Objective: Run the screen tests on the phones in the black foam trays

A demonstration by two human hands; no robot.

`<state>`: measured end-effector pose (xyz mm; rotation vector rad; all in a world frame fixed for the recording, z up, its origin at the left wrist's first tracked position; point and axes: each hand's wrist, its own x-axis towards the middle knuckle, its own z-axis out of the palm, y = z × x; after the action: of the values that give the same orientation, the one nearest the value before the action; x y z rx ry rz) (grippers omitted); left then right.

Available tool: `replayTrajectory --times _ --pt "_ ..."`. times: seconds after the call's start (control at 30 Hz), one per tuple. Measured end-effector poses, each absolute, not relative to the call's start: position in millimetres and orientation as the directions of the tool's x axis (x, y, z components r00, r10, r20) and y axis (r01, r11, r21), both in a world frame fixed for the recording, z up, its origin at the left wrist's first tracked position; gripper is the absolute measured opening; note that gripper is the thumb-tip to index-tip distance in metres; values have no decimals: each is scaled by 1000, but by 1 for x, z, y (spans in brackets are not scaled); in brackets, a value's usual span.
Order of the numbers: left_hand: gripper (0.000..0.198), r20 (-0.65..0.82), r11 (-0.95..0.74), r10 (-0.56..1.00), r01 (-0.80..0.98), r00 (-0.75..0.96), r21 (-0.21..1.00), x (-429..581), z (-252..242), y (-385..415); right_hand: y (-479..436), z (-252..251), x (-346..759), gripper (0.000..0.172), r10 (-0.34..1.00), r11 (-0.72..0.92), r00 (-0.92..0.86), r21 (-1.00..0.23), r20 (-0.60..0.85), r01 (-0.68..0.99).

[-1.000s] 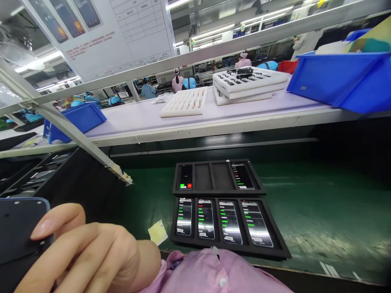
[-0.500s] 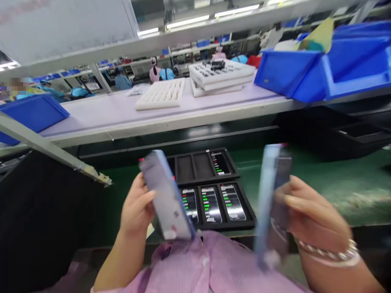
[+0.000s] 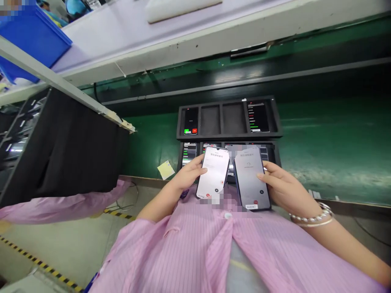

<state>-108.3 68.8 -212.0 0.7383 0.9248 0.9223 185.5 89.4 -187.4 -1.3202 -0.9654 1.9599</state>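
My left hand (image 3: 195, 171) is closed round a smartphone (image 3: 213, 171) with a bright white screen. Another smartphone (image 3: 251, 179), its screen dimmer and grey, is gripped by my right hand (image 3: 277, 181), which has bracelets at the wrist. Both phones are held side by side near my body, screens facing me. Just behind them lies a black tray (image 3: 180, 156) of several lit phones, partly hidden by the ones in my hands. A second black tray (image 3: 229, 136) sits farther back, with a phone (image 3: 191, 118) in its left slot, another phone (image 3: 258, 118) at right, and two bare slots between.
The trays rest on a green bench (image 3: 320, 142). A yellow paper note (image 3: 165, 170) lies near its front edge. A slanted white post (image 3: 76, 93) and a black curtain-like panel (image 3: 82, 142) stand at left. Above runs a shelf (image 3: 122, 36) with a blue bin (image 3: 33, 36).
The two phones have come closer together, and their screens now face me. My view has tilted down, so the shelf sits higher in the picture.
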Motion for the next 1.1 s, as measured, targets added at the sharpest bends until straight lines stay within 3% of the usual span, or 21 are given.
replayTrajectory --times 0.2,0.33,0.43,0.57,0.7,0.83,0.93,1.03,1.1 --pt "72 -435 509 860 -404 265 760 -110 -213 59 83 -185 175 74 767 -602 -361 -790 -530 -119" --pt "71 -399 464 886 -465 237 754 -105 -207 50 79 -185 176 79 763 -616 -389 -763 -516 -196" --pt "98 -361 448 889 -372 282 813 -102 -201 43 74 -191 181 82 743 -635 -443 -737 -501 -232" --pt "129 -415 497 834 -165 364 852 -103 -191 40 66 -201 189 88 683 -690 -507 -693 -526 -210" --pt "135 -377 423 861 -68 342 904 -104 -186 42 65 -197 189 85 695 -677 -464 -717 -549 -165" --pt "129 -423 459 829 -12 366 889 -104 -187 43 68 -186 184 81 704 -689 -423 -692 -570 -214" --pt "128 -393 462 830 -92 396 882 -104 -196 45 70 -182 182 76 709 -695 -375 -681 -596 -232" --pt "119 -301 431 872 -313 386 846 -100 -211 47 71 -180 184 63 733 -674 -371 -682 -570 -283" --pt "113 -282 411 898 -419 337 809 -93 -220 48 68 -178 188 56 780 -615 -325 -750 -534 -244"
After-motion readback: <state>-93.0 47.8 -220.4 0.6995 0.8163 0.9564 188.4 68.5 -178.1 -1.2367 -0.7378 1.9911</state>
